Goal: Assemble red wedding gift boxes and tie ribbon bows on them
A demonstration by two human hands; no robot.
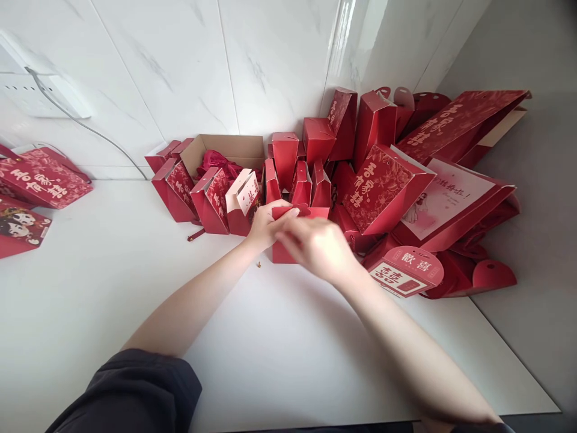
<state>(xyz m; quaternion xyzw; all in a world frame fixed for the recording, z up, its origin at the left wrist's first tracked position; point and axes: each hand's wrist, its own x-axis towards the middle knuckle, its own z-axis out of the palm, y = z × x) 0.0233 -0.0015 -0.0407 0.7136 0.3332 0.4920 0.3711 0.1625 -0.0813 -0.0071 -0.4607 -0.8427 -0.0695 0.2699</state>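
Observation:
A red gift box (283, 255) stands on the white table in front of me, with a scalloped flap at its top. My left hand (265, 227) is closed on the box's upper left edge, thumb lying over the flap. Across the front of the box, my right hand (322, 246) is bent near the left thumb. Motion blurs its fingers, and whether they hold anything is unclear. A small gold-coloured stud (258, 264) lies on the table left of the box. Further left is a short dark red strap (197, 233).
Behind my hands, an open cardboard box (246, 144) holds dark red material. Several red gift boxes (285, 153) stand around it, and more are piled at the right (387, 189) against a grey panel. Other gift boxes (49, 177) sit far left, below a cable (85, 126) and wall socket.

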